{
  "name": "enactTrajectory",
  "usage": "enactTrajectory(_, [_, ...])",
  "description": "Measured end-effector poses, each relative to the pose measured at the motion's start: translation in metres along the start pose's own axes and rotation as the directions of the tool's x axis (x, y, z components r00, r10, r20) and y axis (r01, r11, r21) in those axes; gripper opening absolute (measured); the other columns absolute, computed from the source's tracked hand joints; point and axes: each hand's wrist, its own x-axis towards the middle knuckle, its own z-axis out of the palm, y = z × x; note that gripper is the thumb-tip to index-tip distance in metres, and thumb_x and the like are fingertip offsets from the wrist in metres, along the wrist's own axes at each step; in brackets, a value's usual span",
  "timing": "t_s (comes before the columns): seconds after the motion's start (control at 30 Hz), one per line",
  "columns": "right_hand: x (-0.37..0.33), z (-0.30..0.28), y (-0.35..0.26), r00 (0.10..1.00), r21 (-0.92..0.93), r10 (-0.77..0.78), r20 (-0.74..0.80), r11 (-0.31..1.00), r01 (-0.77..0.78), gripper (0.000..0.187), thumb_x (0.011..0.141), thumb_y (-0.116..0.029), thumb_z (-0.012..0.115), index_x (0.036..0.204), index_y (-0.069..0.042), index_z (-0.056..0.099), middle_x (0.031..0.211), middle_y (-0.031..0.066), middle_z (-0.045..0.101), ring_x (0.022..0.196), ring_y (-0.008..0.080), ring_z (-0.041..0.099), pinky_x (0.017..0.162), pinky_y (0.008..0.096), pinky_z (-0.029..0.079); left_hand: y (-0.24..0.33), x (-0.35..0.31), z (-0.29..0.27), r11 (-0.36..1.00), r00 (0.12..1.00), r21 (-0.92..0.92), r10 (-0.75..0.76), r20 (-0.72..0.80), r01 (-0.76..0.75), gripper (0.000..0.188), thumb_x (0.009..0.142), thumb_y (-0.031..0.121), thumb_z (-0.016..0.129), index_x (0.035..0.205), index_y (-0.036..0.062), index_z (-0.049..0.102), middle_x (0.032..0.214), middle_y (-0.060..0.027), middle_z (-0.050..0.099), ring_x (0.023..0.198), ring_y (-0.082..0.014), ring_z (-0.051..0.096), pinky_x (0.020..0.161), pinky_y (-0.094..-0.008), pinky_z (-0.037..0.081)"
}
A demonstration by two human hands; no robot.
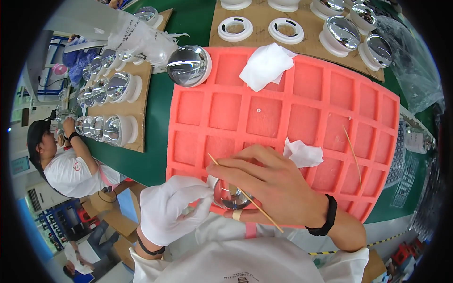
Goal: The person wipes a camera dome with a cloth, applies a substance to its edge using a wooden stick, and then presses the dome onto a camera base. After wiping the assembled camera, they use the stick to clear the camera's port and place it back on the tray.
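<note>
A small mirrored dome piece (230, 197) with a pale rim is held low over the near edge of the pink foam tray (207, 131). My left hand (172, 210), in a white glove, pinches the dome's left rim; its fingertips partly cover that edge. Bare, my right hand (278, 188) arches over the dome from the right, thumb beneath it and fingers above. A thin wooden stick (258, 206) runs slantwise through this right hand, its tip poking out past the fingers. The underside of the dome is hidden.
On the tray lie white wipes (267, 66), another crumpled wipe (303, 153), a second wooden stick (353, 158) and a larger mirrored dome (189, 66). Cardboard sheets hold white rings (235, 29) and several domes (342, 34). A co-worker (71, 160) sits left; a keyboard (405, 181) lies right.
</note>
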Motion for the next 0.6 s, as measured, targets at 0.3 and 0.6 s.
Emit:
enactTrajectory(0.3, [0.003, 0.005, -0.004, 0.999, -0.127, -0.051, -0.018, 0.991, 0.049, 0.073, 0.06, -0.03, 0.084, 0.128, -0.011, 0.063, 0.121, -0.0005, 0.066, 0.101, 0.0218, 0.058, 0.082, 0.0347, 0.052, 0.002, -0.012, 0.013, 0.99, 0.987, -0.072, -0.115, 0.109, 0.123, 0.031, 0.073, 0.001, 0.074, 0.092, 0.0137, 0.053, 0.074, 0.0017, 0.057, 0.05, -0.0123, 0.057, 0.047, -0.0245, 0.045])
enactTrajectory(0.6, [0.004, 0.006, -0.003, 0.999, -0.155, -0.046, 0.007, 0.987, 0.046, 0.072, 0.063, -0.033, 0.082, 0.129, -0.011, 0.063, 0.121, 0.0009, 0.067, 0.103, 0.0216, 0.061, 0.073, 0.0307, 0.055, 0.001, -0.029, 0.029, 0.963, 0.982, -0.196, -0.176, 0.065, 0.186, 0.029, 0.078, -0.001, 0.067, 0.095, 0.0096, 0.047, 0.066, 0.0001, 0.051, 0.049, -0.0115, 0.054, 0.046, -0.0244, 0.043])
